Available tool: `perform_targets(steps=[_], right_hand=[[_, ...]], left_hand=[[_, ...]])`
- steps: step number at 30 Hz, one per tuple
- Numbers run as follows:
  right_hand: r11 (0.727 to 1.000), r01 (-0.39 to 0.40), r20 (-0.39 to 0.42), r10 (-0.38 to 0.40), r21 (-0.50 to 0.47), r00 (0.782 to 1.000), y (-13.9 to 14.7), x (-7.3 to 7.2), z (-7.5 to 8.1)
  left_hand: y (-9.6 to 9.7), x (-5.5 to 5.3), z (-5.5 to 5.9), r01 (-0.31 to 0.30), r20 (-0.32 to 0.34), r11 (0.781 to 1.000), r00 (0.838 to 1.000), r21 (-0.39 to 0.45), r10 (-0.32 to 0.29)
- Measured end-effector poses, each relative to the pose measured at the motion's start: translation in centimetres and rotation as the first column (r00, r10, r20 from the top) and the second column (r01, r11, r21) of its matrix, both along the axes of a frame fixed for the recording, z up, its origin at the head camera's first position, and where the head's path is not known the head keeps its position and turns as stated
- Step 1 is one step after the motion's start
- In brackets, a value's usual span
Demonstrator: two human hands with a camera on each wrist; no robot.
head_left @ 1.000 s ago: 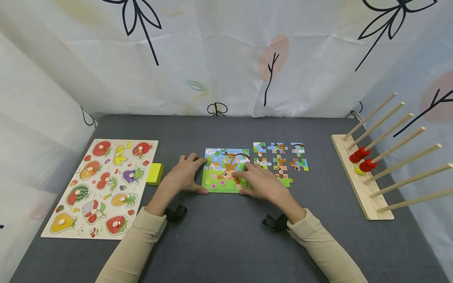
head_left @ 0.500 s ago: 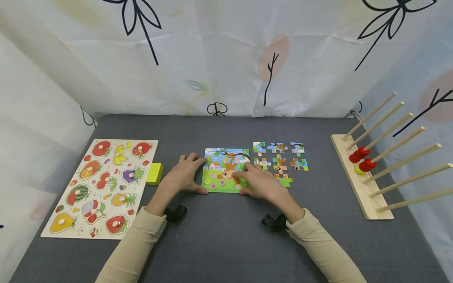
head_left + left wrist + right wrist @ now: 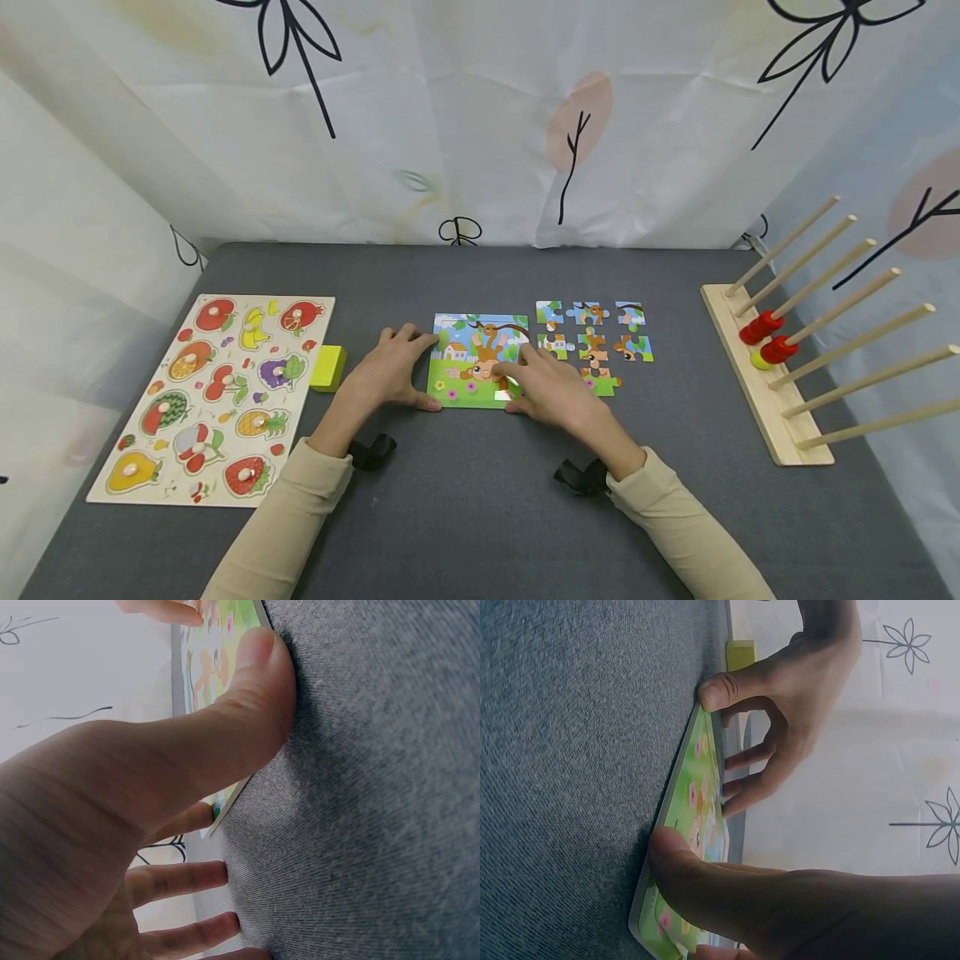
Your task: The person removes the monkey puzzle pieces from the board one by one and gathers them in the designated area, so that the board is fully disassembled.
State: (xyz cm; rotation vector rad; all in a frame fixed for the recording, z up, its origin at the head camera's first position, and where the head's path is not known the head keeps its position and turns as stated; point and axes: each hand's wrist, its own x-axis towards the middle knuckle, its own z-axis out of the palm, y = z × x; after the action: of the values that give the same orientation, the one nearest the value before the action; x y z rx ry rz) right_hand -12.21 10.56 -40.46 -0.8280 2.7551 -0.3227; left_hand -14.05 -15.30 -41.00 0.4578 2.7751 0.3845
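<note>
A picture puzzle board with a monkey, a house and flowers lies flat on the grey table. At its left side my left hand rests with fingers spread; the thumb touches the front left corner and the index finger the left edge. Over the front right corner, my right hand has its thumb at the front edge and its index finger bent in over the picture. A puzzle piece seems to lie between them, mostly hidden by the hand. Several loose puzzle pieces lie right of the board.
A fruit peg board lies on the left, with a yellow block at its right edge. On the right stands a wooden rack with slanting pegs and a few red and yellow rings. A patterned curtain hangs behind.
The right hand shifts very slightly at the front right corner, and a bright glint now shows beside its fingers. The left hand and the board stay where they were.
</note>
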Motion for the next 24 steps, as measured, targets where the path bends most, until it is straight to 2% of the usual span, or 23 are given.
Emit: perform_targets(steps=[9,17,24], right_hand=[[1.0,0.017,-0.035,-0.017,-0.004,0.999,-0.1,0.52,0.2],[1.0,-0.014,-0.13,0.011,-0.023,0.991,0.02,0.83,-0.02],[1.0,-0.006,-0.138,0.005,-0.005,0.99,-0.09,1.02,-0.09]], left_hand=[[0.0,-0.06,-0.05,0.003,0.006,1.0,1.0,-0.002,-0.003],[-0.01,-0.06,-0.05,0.007,-0.001,1.0,1.0,-0.01,-0.007],[0.0,0.04,-0.02,0.002,0.006,1.0,1.0,-0.011,-0.002]])
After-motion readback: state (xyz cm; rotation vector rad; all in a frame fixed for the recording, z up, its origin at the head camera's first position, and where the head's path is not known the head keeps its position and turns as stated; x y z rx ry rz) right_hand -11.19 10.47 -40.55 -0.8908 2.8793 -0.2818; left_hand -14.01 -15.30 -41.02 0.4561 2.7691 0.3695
